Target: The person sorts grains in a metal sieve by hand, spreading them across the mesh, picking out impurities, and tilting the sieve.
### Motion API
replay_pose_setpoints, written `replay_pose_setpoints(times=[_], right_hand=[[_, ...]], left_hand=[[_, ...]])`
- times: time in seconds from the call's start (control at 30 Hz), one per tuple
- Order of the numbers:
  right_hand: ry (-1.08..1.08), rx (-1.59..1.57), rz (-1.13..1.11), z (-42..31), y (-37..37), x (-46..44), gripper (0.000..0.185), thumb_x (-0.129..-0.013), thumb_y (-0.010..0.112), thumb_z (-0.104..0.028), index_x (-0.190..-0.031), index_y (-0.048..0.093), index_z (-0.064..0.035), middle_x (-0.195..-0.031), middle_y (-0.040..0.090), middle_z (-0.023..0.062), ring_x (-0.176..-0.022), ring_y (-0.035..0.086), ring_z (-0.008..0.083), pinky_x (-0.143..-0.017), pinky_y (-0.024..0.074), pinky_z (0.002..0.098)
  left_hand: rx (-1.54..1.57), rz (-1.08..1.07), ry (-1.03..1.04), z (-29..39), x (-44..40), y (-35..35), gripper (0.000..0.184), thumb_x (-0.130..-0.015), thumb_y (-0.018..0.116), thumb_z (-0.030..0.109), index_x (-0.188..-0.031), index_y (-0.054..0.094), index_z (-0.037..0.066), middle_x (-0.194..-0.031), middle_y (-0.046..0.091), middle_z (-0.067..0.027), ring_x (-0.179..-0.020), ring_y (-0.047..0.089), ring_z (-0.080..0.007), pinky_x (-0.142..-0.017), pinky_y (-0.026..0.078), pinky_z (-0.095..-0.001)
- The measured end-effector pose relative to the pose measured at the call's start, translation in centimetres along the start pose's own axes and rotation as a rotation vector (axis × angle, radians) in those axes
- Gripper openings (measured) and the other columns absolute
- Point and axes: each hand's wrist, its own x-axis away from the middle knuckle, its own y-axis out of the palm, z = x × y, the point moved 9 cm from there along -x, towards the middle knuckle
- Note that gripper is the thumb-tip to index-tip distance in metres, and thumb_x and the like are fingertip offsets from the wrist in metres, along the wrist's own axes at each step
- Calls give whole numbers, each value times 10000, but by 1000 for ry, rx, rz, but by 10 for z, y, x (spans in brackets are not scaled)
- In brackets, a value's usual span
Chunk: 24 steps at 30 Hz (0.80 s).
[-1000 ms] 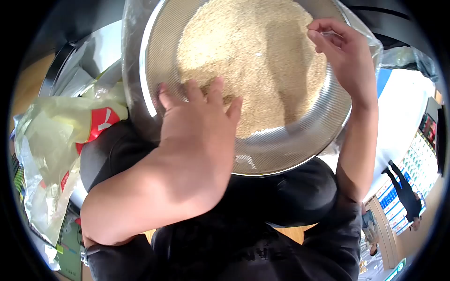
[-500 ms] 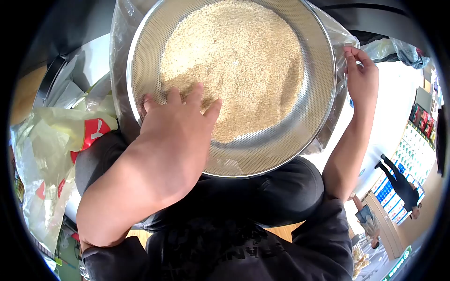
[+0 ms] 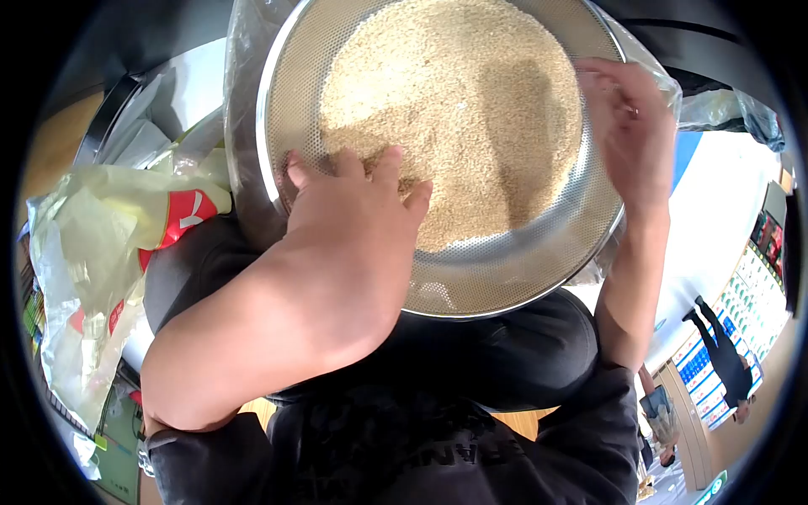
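A wide metal sieve (image 3: pixel 290 109) with a perforated bottom and a bright rim holds a heap of pale, tan grain (image 3: pixel 454 101). At the heap's near left edge rests my left hand (image 3: pixel 358 198), palm down, its fingers spread and touching the grain. My right hand (image 3: pixel 627 135) is over the sieve's right rim, smeared by motion, so its grip cannot be made out. Its shadow falls across the grain. Beneath and around the sieve is a clear plastic bag (image 3: pixel 244 126), showing at both sides.
A yellowish plastic bag (image 3: pixel 93 236) with red printing lies at the left by my knee (image 3: pixel 198 269). More clear plastic (image 3: pixel 715 114) is at the upper right. Two people stand in the distance at the right, near shelves of boxed goods (image 3: pixel 707 370).
My right hand has left the clear bag's edge and swung inward over the sieve's rim. My left hand stays spread on the grain. The whole view has shifted slightly.
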Motion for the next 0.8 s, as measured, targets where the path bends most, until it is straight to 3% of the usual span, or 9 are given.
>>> replay_pose_setpoints(times=[0.03,0.13,0.23,0.37,0.4,0.47,0.8], right_hand=[[-93,-148,-157,-20,24,2,142,-947,734,-169,-1048,776,-79,-976,727,87,-743,692,205,-658,539,335],[-227,-48,-345,-58,70,6,120,-921,731,-158,-995,778,-75,-923,715,93,-790,716,278,-691,562,397],[-259,28,-386,-68,98,10,99,-904,718,-141,-945,776,-72,-898,707,105,-844,719,331,-741,577,454],[-187,81,-462,-66,117,12,99,-896,710,-138,-932,775,-72,-980,735,125,-904,729,349,-782,590,481],[-185,79,-464,-62,120,13,99,-896,710,-138,-932,775,-72,-980,735,125,-904,729,349,-782,590,481],[-250,70,-355,-62,118,13,122,-882,779,-155,-976,787,-77,-795,634,73,-689,655,251,-648,521,399],[-219,75,-389,-65,119,12,103,-896,766,-147,-961,786,-70,-799,642,62,-691,670,241,-632,533,390]], left_hand=[[-11,-1,18,2,1,-2,782,-859,804,225,-1549,458,96,-1565,450,-200,-1355,516,-369,-1103,427,-661],[-26,3,64,1,3,-3,739,-873,778,224,-1533,477,87,-1543,470,-197,-1334,529,-363,-1075,445,-649],[-27,37,92,4,5,-3,680,-891,727,186,-1520,493,79,-1521,491,-197,-1315,542,-358,-1043,462,-630],[-33,89,89,4,7,-6,634,-901,656,120,-1513,501,68,-1504,508,-205,-1302,551,-359,-1034,466,-617],[-33,97,87,5,6,-7,628,-902,643,107,-1512,501,66,-1502,510,-207,-1300,552,-360,-1035,466,-617],[-32,83,85,5,5,-5,621,-903,637,98,-1508,503,58,-1511,504,-219,-1297,557,-368,-1046,460,-632],[-140,121,111,7,5,-1,591,-914,617,94,-1496,524,51,-1507,516,-229,-1273,577,-365,-1040,461,-648]])
